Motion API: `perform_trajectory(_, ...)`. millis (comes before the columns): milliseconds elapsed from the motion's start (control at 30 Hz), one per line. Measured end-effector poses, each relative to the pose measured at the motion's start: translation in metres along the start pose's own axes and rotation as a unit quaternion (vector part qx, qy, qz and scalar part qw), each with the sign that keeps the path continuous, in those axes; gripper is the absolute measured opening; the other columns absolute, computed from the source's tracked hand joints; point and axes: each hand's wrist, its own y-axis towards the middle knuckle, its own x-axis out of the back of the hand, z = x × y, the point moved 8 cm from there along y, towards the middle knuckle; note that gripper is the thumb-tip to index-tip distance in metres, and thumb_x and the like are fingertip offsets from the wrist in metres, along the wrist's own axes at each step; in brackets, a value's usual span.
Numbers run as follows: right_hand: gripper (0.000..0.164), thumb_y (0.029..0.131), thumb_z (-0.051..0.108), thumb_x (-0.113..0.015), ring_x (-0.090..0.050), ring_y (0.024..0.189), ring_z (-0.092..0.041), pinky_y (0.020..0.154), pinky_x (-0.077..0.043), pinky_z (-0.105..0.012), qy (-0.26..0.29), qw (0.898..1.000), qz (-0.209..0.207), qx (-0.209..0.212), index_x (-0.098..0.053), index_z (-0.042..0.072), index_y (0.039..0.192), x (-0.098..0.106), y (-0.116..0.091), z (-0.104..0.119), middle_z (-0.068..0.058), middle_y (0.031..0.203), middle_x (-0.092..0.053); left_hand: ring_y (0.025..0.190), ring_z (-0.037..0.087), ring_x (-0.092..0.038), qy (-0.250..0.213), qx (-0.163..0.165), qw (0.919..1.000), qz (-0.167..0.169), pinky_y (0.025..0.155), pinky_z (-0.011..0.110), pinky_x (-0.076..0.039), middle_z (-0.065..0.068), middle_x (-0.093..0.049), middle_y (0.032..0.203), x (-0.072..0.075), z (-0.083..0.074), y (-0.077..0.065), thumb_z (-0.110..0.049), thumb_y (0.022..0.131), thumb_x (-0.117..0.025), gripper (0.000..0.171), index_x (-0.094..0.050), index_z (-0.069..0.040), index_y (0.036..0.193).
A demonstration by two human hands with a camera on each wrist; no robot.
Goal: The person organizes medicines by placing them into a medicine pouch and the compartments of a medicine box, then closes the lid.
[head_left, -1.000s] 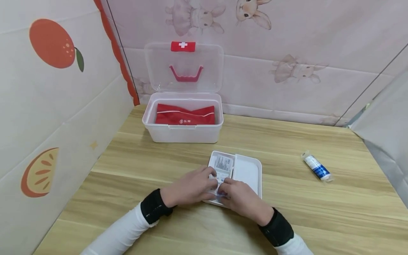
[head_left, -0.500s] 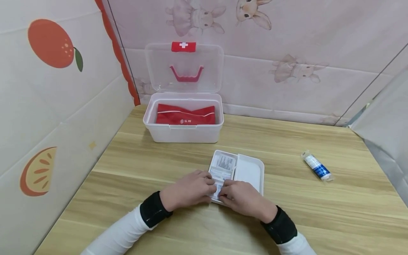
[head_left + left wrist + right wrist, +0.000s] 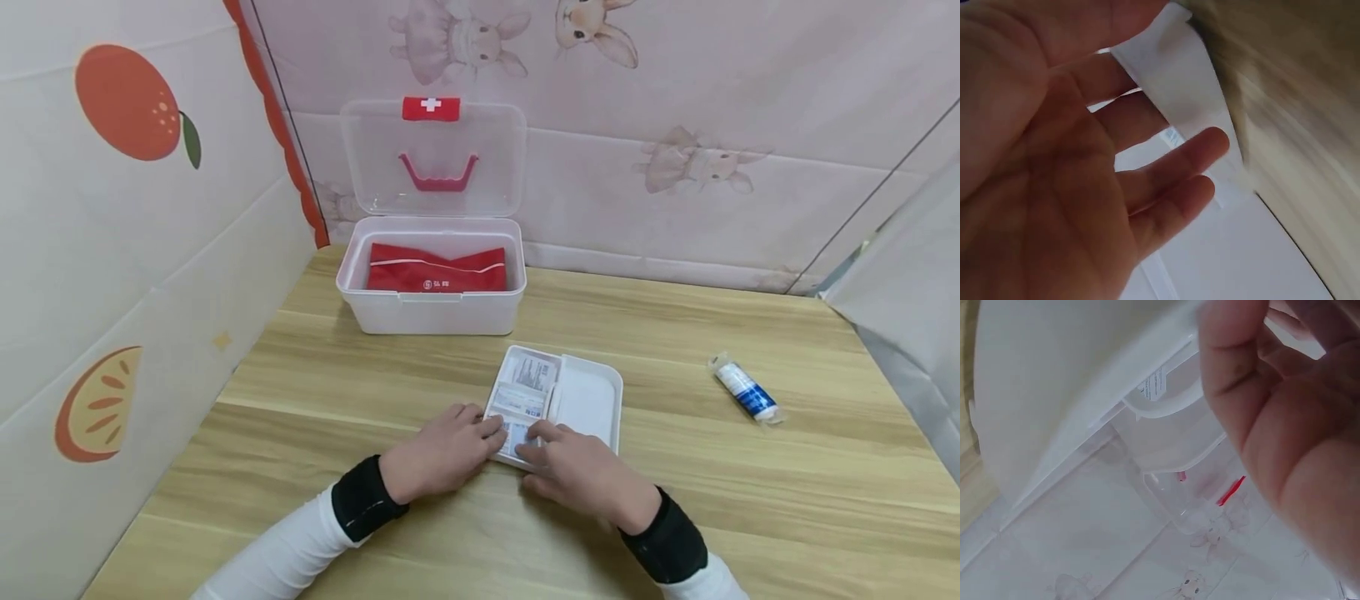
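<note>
A white divided tray (image 3: 588,404) lies on the table between the hands. Small printed packets sit in its left compartments: a grey-printed packet (image 3: 534,372) at the far end, a white packet (image 3: 521,400) in the middle, and blue-white packets (image 3: 517,437) at the near end. The left hand (image 3: 446,450) grips the tray's left rim; in the left wrist view two fingers pass behind the tray wall (image 3: 1179,81), with the thumb on the near side. Fingertips of the right hand (image 3: 581,471) touch the near-end packets, its thumb beside the tray's near edge.
Behind the tray stands an open white first-aid box (image 3: 435,317) with a clear raised lid (image 3: 375,150) and a red pouch (image 3: 435,271) inside. A blue-white wrapped roll (image 3: 746,392) lies to the right. Printed cloth walls (image 3: 675,233) border the table.
The tray has shifted slightly away from the person. The left hand has drawn back from the packets to the left rim. The right fingers have spread over the near compartment, uncovering more packets.
</note>
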Motion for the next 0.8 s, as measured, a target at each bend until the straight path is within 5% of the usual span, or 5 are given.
perform_trajectory(133,0.019,0.091,0.021,-0.072,-0.064,0.085,-0.02,0.061,-0.054,-0.034,-0.009,1.0,-0.02,-0.002,-0.074,0.016,0.108,-0.001,0.002,0.0,-0.008,0.11,-0.063,0.114,0.025,-0.056,0.015,0.004,0.9999,-0.003,0.098,0.037,-0.048,0.007,-0.062,0.133,-0.002,0.0,0.002,-0.022,0.102,-0.056,0.032,-0.063,-0.012,0.132)
perform_trajectory(367,0.021,0.086,0.024,-0.077,-0.056,0.076,-0.012,0.063,-0.051,-0.029,0.023,0.999,-0.035,-0.008,-0.074,0.013,0.104,0.002,0.005,-0.004,-0.001,0.096,-0.061,0.092,0.019,-0.054,0.014,-0.003,0.9986,-0.051,0.081,0.029,-0.05,0.004,-0.065,0.106,0.01,0.003,0.004,-0.021,0.096,-0.067,0.024,-0.07,-0.012,0.118)
perform_trajectory(800,0.038,0.086,0.026,-0.078,-0.066,0.095,-0.02,0.083,-0.056,-0.038,0.069,0.996,-0.019,-0.044,-0.069,0.007,0.118,0.01,0.001,-0.016,-0.008,0.119,-0.063,0.076,0.015,-0.053,-0.034,-0.027,0.9973,-0.06,0.065,0.023,-0.048,0.003,-0.063,0.09,0.016,0.003,0.002,-0.016,0.095,-0.067,0.012,-0.072,-0.012,0.105)
